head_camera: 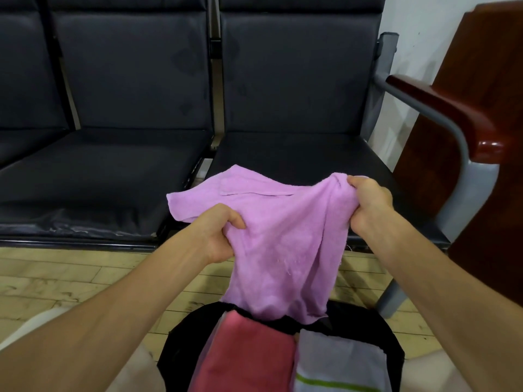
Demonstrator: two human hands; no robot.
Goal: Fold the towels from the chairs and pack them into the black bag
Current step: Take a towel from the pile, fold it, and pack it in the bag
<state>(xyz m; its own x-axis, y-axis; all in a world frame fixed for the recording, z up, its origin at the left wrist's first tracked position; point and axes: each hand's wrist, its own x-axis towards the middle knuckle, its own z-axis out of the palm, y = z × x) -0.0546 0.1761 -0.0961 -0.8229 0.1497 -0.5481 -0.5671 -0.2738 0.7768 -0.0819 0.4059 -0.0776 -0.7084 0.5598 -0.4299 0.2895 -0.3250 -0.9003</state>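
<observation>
A lilac towel point(283, 230) hangs between both hands in front of the dark chairs. My left hand point(218, 236) grips its near left edge, and my right hand point(368, 205) grips a bunched upper right corner. The towel's far part lies on the right chair seat point(283, 154), and its lower end droops onto the rim of the open black bag point(181, 343) at the bottom centre. Inside the bag lie a folded red towel point(249, 355) and a folded grey towel with a green stripe point(339, 366).
A row of dark padded chairs point(119, 108) fills the background. A grey metal armrest frame with a red-brown wooden top point(441, 114) stands at the right, beside a wooden panel point(486, 52). Light wood flooring point(56, 278) runs under the chairs.
</observation>
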